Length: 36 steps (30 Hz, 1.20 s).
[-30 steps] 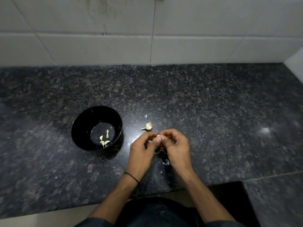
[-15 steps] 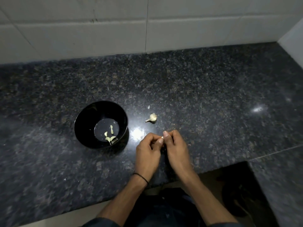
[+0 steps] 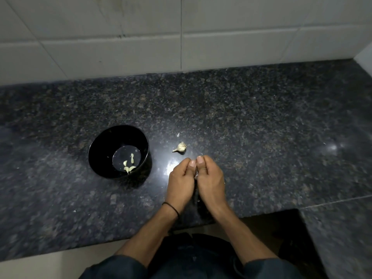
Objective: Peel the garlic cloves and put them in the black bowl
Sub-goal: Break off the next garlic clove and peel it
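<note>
Cutting off the forearms at the bottom edge, dark clothing (image 3: 191, 258) fills the nearest part of the view, too dim to read in detail. A thin black wristband (image 3: 171, 207) circles the left wrist. Above it the left hand (image 3: 181, 178) and right hand (image 3: 211, 178) press together over the granite countertop (image 3: 261, 137), thumbs side by side, fingers curled under and out of sight. They close on the garlic clove (image 3: 196, 174), of which only a pale sliver shows in the gap between the hands; how much skin is left on it cannot be told. Just beyond the thumbs lies a garlic bulb remnant (image 3: 180, 147), with a small skin scrap (image 3: 178, 134) past it. To the left stands the black bowl (image 3: 100, 141), holding a few peeled cloves (image 3: 128, 166). The tiled wall (image 3: 241, 47) rises behind. Half a second ago the clove showed white at the fingertips; now the thumbs cover it and the hands sit closer together.
</note>
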{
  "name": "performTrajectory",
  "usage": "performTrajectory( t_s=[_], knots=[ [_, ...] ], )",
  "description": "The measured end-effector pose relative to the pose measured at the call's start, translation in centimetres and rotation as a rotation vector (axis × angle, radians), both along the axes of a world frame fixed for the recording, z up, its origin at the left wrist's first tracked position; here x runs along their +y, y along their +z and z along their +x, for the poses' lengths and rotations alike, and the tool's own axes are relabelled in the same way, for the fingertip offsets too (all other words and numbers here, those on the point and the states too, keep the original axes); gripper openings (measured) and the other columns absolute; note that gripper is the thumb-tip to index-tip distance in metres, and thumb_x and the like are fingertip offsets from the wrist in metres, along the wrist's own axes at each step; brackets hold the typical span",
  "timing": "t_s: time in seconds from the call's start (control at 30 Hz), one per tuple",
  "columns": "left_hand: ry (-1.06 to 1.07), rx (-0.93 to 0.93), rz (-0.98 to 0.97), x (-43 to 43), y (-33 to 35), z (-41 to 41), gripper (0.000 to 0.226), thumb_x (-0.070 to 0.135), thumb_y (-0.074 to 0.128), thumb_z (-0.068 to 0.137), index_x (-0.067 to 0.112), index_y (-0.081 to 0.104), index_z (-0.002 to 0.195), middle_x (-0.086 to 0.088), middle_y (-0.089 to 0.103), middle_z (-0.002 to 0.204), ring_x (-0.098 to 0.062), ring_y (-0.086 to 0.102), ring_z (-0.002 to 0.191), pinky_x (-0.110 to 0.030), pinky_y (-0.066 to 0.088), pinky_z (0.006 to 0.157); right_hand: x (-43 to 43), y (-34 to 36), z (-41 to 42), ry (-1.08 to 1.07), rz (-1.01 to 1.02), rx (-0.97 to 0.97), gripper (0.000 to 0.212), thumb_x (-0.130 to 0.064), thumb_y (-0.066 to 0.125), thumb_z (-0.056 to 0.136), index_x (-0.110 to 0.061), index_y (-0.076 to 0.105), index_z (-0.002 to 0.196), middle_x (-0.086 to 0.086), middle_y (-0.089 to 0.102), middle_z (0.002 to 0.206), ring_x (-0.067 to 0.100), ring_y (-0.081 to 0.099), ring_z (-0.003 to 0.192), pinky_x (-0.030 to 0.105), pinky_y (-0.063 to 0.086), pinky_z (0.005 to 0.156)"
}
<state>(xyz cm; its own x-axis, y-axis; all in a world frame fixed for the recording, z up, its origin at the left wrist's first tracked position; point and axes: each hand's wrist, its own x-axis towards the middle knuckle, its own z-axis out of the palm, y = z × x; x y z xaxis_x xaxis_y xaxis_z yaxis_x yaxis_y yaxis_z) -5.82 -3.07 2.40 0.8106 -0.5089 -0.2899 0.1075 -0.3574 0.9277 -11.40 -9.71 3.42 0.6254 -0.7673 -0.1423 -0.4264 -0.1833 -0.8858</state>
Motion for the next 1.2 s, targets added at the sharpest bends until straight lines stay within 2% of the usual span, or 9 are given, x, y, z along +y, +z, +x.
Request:
performTrajectory(
  t_s=[0.17, 0.23, 0.37, 0.53, 0.67, 0.9, 1.0, 1.1, 1.2],
  knots=[
    [0.178, 0.415, -0.230, -1.9, 1.2, -1.5, 0.023, 0.018, 0.046, 0.105, 0.010, 0.055, 0.085, -0.007, 0.049, 0.069, -0.019, 0.044, 0.067, -0.028, 0.038, 0.058, -0.8, -0.5, -0.3, -0.025, -0.086, -0.106, 0.035, -0.025, 0.043, 0.106, -0.015, 0.042, 0.073, -0.006, 0.047, 0.064, 0.011, 0.042, 0.060, 0.043, 0.037, 0.059],
    [0.202, 0.462, -0.253, -2.2, 1.4, -2.0, 0.022, 0.018, 0.046, 0.105, 0.013, 0.055, 0.085, -0.005, 0.049, 0.067, -0.017, 0.044, 0.064, -0.025, 0.036, 0.054, -1.0, -0.6, -0.5, -0.019, -0.100, -0.121, 0.035, -0.026, 0.042, 0.106, -0.013, 0.042, 0.074, -0.004, 0.047, 0.065, 0.013, 0.042, 0.060, 0.043, 0.036, 0.058],
    [0.225, 0.447, -0.287, -2.3, 0.9, -3.3, 0.015, 0.018, 0.046, 0.104, 0.012, 0.060, 0.105, -0.011, 0.054, 0.096, -0.024, 0.047, 0.085, -0.031, 0.040, 0.064, -1.5, -0.6, -1.3, 0.014, -0.079, -0.099, 0.032, -0.022, 0.042, 0.106, -0.015, 0.044, 0.075, -0.007, 0.047, 0.066, 0.013, 0.044, 0.063, 0.041, 0.037, 0.062],
    [0.143, 0.504, -0.258, -1.8, 0.9, -3.2, 0.032, 0.023, 0.041, 0.106, 0.017, 0.047, 0.075, 0.002, 0.035, 0.054, -0.009, 0.029, 0.048, -0.021, 0.023, 0.043, -2.0, -0.9, -2.0, 0.102, -0.127, -0.079, 0.035, -0.021, 0.042, 0.107, -0.022, 0.037, 0.072, -0.009, 0.044, 0.065, 0.006, 0.041, 0.062, 0.032, 0.028, 0.059],
    [0.092, 0.677, -0.349, -1.7, 1.3, -2.5, 0.039, 0.026, 0.037, 0.107, 0.018, 0.042, 0.069, 0.006, 0.029, 0.048, -0.006, 0.025, 0.041, -0.018, 0.023, 0.038, -2.9, -1.4, -1.7, 0.155, -0.218, -0.071, 0.032, -0.029, 0.040, 0.105, -0.020, 0.037, 0.075, -0.005, 0.047, 0.067, 0.013, 0.046, 0.063, 0.027, 0.028, 0.059],
    [0.085, 0.233, -0.176, -1.4, 0.7, -2.7, 0.026, 0.016, 0.044, 0.107, 0.009, 0.053, 0.083, 0.000, 0.050, 0.066, -0.008, 0.044, 0.060, -0.020, 0.040, 0.056, -2.8, -2.0, -2.1, 0.179, -0.062, -0.089, 0.025, -0.024, 0.042, 0.107, -0.014, 0.045, 0.084, -0.002, 0.053, 0.078, 0.013, 0.048, 0.071, 0.024, 0.037, 0.060],
    [0.085, 0.131, -0.151, -0.9, -0.2, -2.6, 0.026, 0.012, 0.048, 0.105, 0.011, 0.054, 0.080, -0.001, 0.058, 0.069, -0.012, 0.052, 0.065, -0.027, 0.047, 0.063, -3.3, -1.9, -2.3, 0.215, -0.017, -0.036, 0.016, -0.019, 0.046, 0.106, -0.014, 0.051, 0.092, 0.001, 0.060, 0.087, 0.014, 0.056, 0.079, 0.013, 0.039, 0.062],
    [0.073, 0.058, -0.097, -0.3, -1.1, -2.4, 0.027, 0.019, 0.053, 0.101, 0.023, 0.059, 0.075, 0.000, 0.065, 0.072, -0.017, 0.059, 0.070, -0.046, 0.050, 0.070, -3.6, -2.0, -2.6, 0.235, 0.044, -0.027, 0.011, -0.015, 0.050, 0.103, -0.015, 0.057, 0.095, 0.001, 0.064, 0.094, 0.014, 0.060, 0.085, 0.017, 0.043, 0.069],
    [0.099, 0.020, -0.061, 0.1, -1.3, -2.3, 0.022, 0.024, 0.057, 0.099, 0.023, 0.062, 0.077, -0.002, 0.069, 0.074, -0.017, 0.059, 0.066, -0.041, 0.047, 0.063, -3.8, -1.9, -2.7, 0.230, 0.101, -0.034, 0.010, -0.015, 0.054, 0.101, -0.016, 0.063, 0.096, -0.002, 0.068, 0.093, 0.010, 0.063, 0.086, 0.018, 0.047, 0.073]
  ],
)
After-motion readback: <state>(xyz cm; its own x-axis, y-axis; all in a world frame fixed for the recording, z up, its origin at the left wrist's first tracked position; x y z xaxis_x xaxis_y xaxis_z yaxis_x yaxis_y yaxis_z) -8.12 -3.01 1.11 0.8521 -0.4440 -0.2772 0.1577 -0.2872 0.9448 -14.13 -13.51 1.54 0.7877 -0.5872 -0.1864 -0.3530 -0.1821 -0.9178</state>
